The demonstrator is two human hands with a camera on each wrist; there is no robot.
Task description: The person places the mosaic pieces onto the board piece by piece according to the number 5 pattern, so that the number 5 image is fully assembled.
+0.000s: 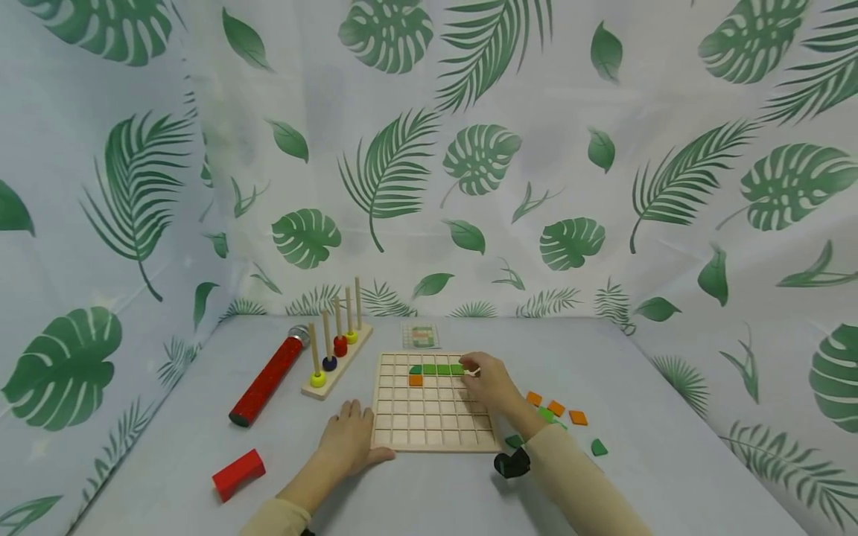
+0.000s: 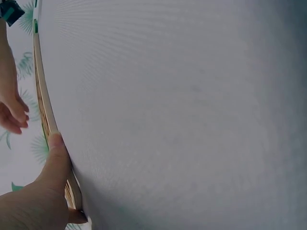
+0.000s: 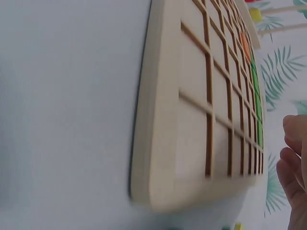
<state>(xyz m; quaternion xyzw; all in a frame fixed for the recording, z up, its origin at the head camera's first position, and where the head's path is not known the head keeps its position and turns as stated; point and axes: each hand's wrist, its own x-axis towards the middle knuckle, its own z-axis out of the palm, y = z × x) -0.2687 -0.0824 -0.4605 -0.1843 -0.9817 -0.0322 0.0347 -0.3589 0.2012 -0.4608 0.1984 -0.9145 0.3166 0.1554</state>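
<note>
A wooden grid board (image 1: 429, 450) lies on the table with its squares facing up. Near its top, a row of green tiles (image 1: 437, 369) begins with a rounded darker green piece (image 1: 415, 370). One orange tile (image 1: 415, 380) sits just below that piece. My left hand (image 1: 347, 439) rests at the board's near left corner, thumb along the front edge, fingers extended beside the left side. My right hand (image 1: 494, 383) hovers over the upper right squares, fingertips right at the end of the green row. In the right wrist view its fingers (image 3: 290, 167) are loosely bent, with no tile visible between them.
Loose orange tiles (image 1: 555, 408) and green pieces (image 1: 599, 447) lie to the right of the board. On the left are a peg stand (image 1: 362, 335) with coloured beads, a red glittery microphone-like stick (image 1: 271, 380) and a red block (image 1: 239, 474). A pattern card (image 1: 421, 336) lies behind the board.
</note>
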